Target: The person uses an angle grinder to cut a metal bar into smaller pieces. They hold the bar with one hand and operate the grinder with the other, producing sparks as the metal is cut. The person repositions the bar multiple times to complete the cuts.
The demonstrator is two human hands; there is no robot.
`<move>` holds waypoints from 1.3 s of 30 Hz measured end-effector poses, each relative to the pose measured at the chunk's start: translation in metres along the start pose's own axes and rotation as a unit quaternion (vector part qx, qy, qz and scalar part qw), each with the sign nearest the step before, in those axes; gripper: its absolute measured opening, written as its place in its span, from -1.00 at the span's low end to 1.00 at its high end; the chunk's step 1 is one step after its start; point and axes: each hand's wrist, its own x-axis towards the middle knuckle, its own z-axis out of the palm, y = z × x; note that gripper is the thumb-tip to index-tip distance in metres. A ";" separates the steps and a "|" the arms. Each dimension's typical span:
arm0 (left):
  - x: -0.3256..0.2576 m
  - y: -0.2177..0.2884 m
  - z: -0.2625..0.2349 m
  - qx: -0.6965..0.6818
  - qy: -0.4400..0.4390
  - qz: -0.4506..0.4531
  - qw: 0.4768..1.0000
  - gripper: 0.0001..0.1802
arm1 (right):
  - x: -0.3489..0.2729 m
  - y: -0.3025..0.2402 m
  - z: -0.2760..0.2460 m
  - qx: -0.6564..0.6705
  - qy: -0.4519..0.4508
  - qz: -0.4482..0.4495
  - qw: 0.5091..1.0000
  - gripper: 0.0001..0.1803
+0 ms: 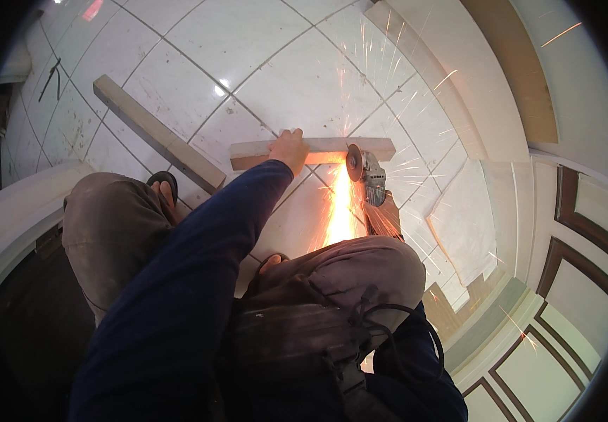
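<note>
White tiled floor, the person crouching on it. Two pale bars: one loose, up-left of the cut piece; one short square bar lying flat, being cut. Left hand, grip clamped on the bar left of the cut. One angle grinder, disc biting the bar's near edge, sparks streaming toward the knees. Right hand hidden behind the knee, grip cannot be told. Step: mid-cut, judging by the sparks; next calls for steady pressure, bar pinned.

long wooden plank on tiles | white panelled door right | black cord
</note>
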 end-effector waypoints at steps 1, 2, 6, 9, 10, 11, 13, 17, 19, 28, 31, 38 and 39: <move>0.000 -0.001 0.000 -0.003 0.000 -0.002 1.000 -0.71 | -0.003 0.000 0.000 0.033 0.002 -0.033 0.999 -0.27; -0.001 -0.001 0.000 -0.005 0.000 -0.003 1.000 -0.71 | -0.005 -0.001 0.000 0.066 0.004 -0.065 0.996 -0.26; 0.000 -0.002 0.000 0.015 -0.010 -0.002 1.000 -0.71 | 0.002 -0.017 0.001 -0.067 0.005 0.059 0.996 -0.28; -0.001 0.000 -0.003 0.014 -0.014 -0.004 1.000 -0.70 | 0.002 -0.014 0.002 -0.047 0.018 0.017 0.999 -0.28; -0.001 0.000 -0.003 0.013 -0.011 -0.005 1.000 -0.70 | 0.004 -0.011 0.003 -0.041 0.020 0.000 0.999 -0.27; 0.000 0.000 -0.003 0.012 -0.009 -0.004 1.000 -0.70 | 0.005 -0.008 0.003 -0.035 0.022 -0.018 0.999 -0.27; -0.001 -0.001 -0.001 0.005 -0.005 -0.006 1.000 -0.69 | 0.003 -0.005 0.001 -0.017 0.017 -0.028 0.999 -0.23; -0.001 -0.003 0.001 0.002 -0.003 -0.003 1.000 -0.69 | 0.000 -0.021 0.001 -0.084 0.029 0.032 0.995 -0.22; 0.000 -0.001 0.000 0.003 -0.004 0.000 1.000 -0.68 | 0.001 -0.017 0.001 -0.072 0.020 0.042 0.996 -0.25; 0.002 -0.001 0.001 0.016 -0.008 0.009 1.000 -0.68 | 0.002 -0.016 -0.002 -0.079 0.001 -0.015 0.997 -0.23; 0.002 -0.002 -0.001 0.014 -0.012 0.003 1.000 -0.69 | 0.004 -0.010 0.005 -0.060 0.012 0.012 0.998 -0.24; 0.001 -0.005 0.002 0.004 -0.015 -0.004 1.000 -0.71 | -0.010 -0.029 0.001 -0.072 0.031 0.027 0.997 -0.28; 0.001 -0.004 0.002 0.007 -0.016 -0.001 1.000 -0.71 | -0.009 -0.029 -0.001 -0.068 0.020 0.031 0.997 -0.29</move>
